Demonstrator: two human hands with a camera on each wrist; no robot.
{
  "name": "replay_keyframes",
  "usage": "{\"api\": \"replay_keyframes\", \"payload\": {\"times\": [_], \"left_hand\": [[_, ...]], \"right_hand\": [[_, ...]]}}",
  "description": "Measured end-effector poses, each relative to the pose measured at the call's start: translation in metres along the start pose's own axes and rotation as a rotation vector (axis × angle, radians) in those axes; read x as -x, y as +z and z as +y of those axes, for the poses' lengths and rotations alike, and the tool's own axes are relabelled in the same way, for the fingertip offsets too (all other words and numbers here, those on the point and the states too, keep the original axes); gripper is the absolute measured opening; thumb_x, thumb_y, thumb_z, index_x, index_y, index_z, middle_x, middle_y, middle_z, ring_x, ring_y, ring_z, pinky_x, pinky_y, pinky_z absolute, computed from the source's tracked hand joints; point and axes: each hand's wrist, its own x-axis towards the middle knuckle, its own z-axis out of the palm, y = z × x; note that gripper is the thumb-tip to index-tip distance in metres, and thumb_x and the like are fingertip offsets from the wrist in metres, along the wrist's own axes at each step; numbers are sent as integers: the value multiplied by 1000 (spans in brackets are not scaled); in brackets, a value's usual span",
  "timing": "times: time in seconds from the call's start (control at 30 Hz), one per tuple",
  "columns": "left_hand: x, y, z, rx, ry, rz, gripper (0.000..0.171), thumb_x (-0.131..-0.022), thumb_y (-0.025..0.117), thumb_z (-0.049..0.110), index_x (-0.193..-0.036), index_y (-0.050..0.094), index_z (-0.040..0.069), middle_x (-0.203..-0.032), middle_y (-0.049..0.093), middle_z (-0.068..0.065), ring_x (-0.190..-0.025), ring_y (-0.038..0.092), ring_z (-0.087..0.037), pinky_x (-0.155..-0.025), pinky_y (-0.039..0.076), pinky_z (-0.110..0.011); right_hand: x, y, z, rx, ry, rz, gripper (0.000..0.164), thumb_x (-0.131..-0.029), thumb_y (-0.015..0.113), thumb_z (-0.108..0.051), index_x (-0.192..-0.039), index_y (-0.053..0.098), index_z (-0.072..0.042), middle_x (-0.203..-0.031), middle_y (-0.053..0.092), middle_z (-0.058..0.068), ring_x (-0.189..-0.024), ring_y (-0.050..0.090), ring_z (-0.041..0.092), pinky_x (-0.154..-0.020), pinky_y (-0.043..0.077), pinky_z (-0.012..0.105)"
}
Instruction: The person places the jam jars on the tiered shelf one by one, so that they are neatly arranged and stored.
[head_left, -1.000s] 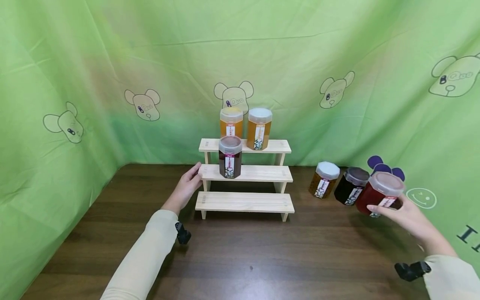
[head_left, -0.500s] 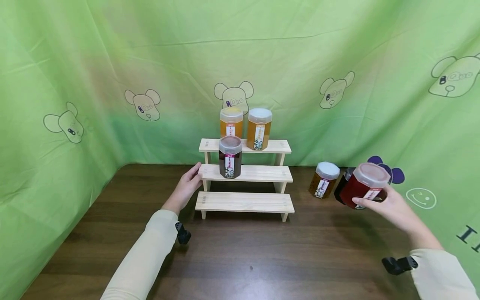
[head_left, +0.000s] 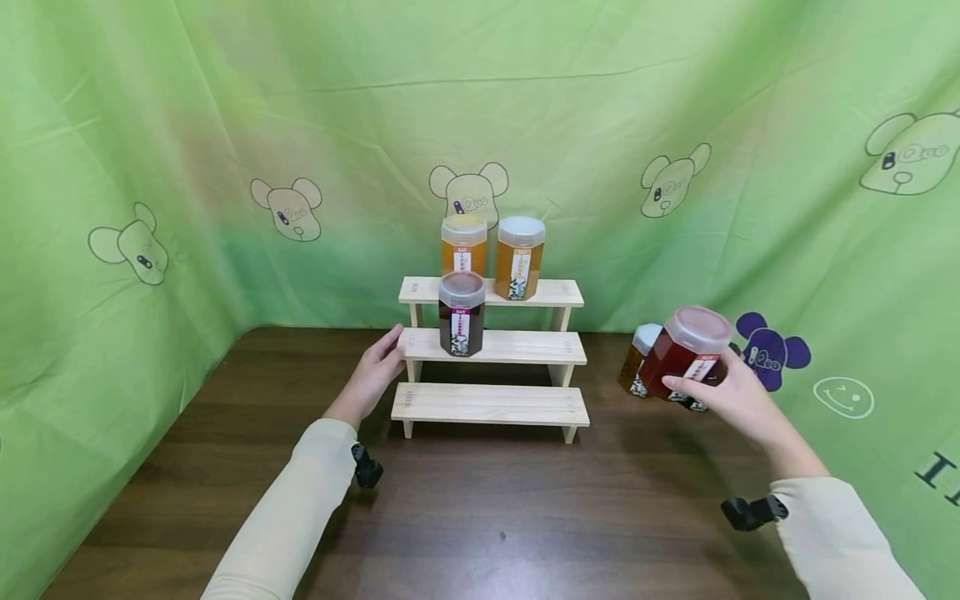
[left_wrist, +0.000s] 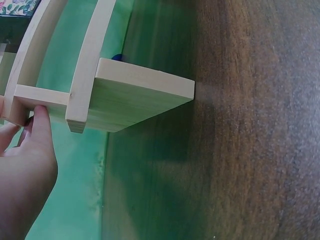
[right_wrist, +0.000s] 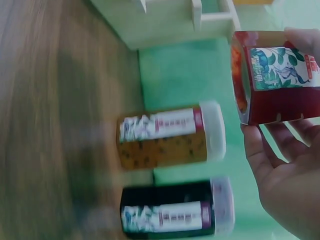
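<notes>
My right hand (head_left: 738,404) grips a jar of dark red jam (head_left: 678,354) by its side, its pale lid uppermost and tilted. In the right wrist view, the red jar (right_wrist: 280,107) hangs clear of the table, thumb and fingers on opposite sides. My left hand (head_left: 375,367) holds the left end of the middle step of a three-step wooden stand (head_left: 525,346); the left wrist view shows its fingertips around the step's end (left_wrist: 22,107). A dark jar (head_left: 461,321) stands on that middle step. Behind it, an orange jar (head_left: 463,250) and an amber jar (head_left: 519,262) share the top step.
A brown speckled jar (right_wrist: 165,145) with a white lid and a black jar (right_wrist: 170,215) stand right of the stand; the raised red jar partly covers both in the head view. The dark wooden table (head_left: 480,517) meets a green printed cloth (head_left: 360,125) behind.
My right hand has carried the red jar up and leftward, from beyond the black jar to in front of the two standing jars. The left hand stays at the stand.
</notes>
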Motion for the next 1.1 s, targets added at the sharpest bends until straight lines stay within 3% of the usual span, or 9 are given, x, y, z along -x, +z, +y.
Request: {"api": "replay_keyframes", "payload": {"times": [0.13, 0.37, 0.6, 0.83, 1.1], "left_hand": [[-1, -1, -1, -10, 9, -6, 54, -110, 37, 7, -160, 16, 3, -164, 16, -19, -147, 26, -29, -117, 30, -40], [-2, -2, -2, -20, -1, 3, 55, -110, 37, 8, -161, 16, 5, -164, 17, -16, -146, 28, -26, -117, 31, -38], [0, -2, -2, -9, 6, -6, 55, -110, 36, 7, -160, 14, 2, -164, 15, -19, -147, 26, -29, -118, 30, -40], [-1, -2, -2, -13, 3, 2, 54, -110, 36, 7, -160, 16, 4, -164, 17, -17, -147, 27, -28, -117, 31, -39], [-1, -2, -2, -18, 9, 2, 54, -110, 37, 7, -160, 17, 5, -164, 17, -18, -146, 28, -27, -117, 32, -39]], "right_hand": [[-8, 12, -9, -61, -14, 6, 71, -92, 75, -20, -149, 36, -3, -125, 56, 11, -101, 54, -5, -78, 48, 10], [-23, 33, -28, -134, 6, -3, 77, -92, 75, -23, -152, 32, -4, -134, 52, 22, -106, 51, 4, -82, 45, 11], [-34, 55, -45, -189, 10, -7, 78, -90, 78, -25, -152, 34, -6, -134, 53, 20, -109, 53, 12, -85, 46, 15], [-49, 79, -58, -319, 0, -25, 79, -89, 79, -22, -152, 33, -7, -135, 51, 18, -114, 52, 18, -86, 48, 17], [-59, 108, -69, -363, -6, -17, 80, -86, 82, -22, -149, 35, -6, -135, 51, 19, -118, 53, 28, -92, 48, 24]]}}
